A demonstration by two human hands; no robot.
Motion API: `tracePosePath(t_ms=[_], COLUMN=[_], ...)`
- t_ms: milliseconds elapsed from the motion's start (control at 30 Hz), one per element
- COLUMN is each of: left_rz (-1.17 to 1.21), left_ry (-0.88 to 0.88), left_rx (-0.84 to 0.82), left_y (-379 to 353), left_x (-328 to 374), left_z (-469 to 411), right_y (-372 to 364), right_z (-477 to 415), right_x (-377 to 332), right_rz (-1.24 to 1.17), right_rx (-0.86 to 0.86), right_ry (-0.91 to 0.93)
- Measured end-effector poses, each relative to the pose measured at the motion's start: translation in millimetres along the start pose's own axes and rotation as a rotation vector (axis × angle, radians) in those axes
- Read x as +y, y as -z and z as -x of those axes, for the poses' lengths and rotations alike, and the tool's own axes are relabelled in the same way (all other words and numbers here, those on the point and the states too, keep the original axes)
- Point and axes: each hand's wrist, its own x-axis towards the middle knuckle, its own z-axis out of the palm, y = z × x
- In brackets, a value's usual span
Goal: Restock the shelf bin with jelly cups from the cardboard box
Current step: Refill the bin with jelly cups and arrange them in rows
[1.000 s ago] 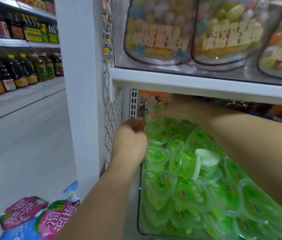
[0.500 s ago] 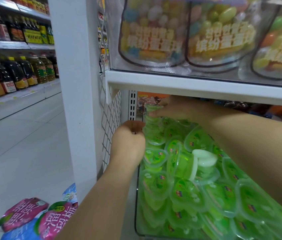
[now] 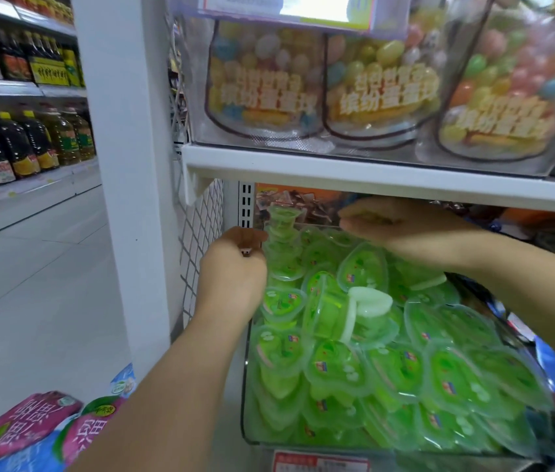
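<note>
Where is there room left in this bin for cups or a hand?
The back strip, between the cup stack and the right hand, under the white shelf. Elsewhere jelly cups heap the bin; the left hand crowds its left edge.

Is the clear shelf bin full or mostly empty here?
Full. Green jelly cups pack the bin from its front wall to the back, piling highest at the back left.

Green jelly cups [image 3: 337, 366], white shelf [image 3: 371, 180]

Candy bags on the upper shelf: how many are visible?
3 candy bags side by side on the upper shelf: left bag, middle bag, right bag. More may sit beyond the right edge.
</note>
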Motion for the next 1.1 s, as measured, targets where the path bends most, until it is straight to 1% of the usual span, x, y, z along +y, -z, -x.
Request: tracePosePath(t_ms=[67, 167, 233, 367, 433, 500, 567, 633, 700, 800, 833, 967, 1100], left_rz=[-0.030, -0.059, -0.064, -0.060, -0.081, -0.088, -0.109, -0.150, -0.169, -0.107, -0.076, 0.099, 0.102], left_ry=[-0.032, -0.069, -0.085, -0.108, -0.146, -0.222, -0.286, -0.303, -0.296, -0.253, -0.227, -0.159, -0.080], left_rx=[0.000, 0.004, 0.004, -0.008, -0.025, -0.066, -0.119, -0.170, -0.198, -0.191, -0.196, -0.171, -0.210], left_y=[0, 0, -1, -2, -2, -2, -2, -4, -6, -8, -8, -14, -23], left_x=[3, 6, 8, 9, 11, 14, 18, 20, 23, 27, 28, 30, 28], left_z=[1, 2, 3, 3, 3, 2, 3, 3, 4, 1, -1, -9, -17], right_y=[7, 12, 12, 11, 10, 9, 6, 2, -3, -11, -13, -14, -13], right_z=[8, 14, 13, 12, 12, 9, 5, -1, -8, -19, -20, -22, -28], right_x=[4, 5, 7, 10, 10, 9, 6, 3, -4, -13, -17, -15, -5], right_rz=[0.009, 0.193, 0.265, 0.220, 0.146, 0.083, 0.071, 0.031, -0.099, -0.478, -0.562, -0.607, -0.740], right_rx=[-0.009, -0.062, -0.057, -0.034, 0.024, 0.133, 0.235, 0.266, 0.244, 0.134, 0.095, -0.028, -0.068], right_ry=[0.008, 0.025, 0.046, 0.053, 0.043, 0.037, 0.006, -0.048, -0.103, -0.147, -0.156, -0.138, -0.188])
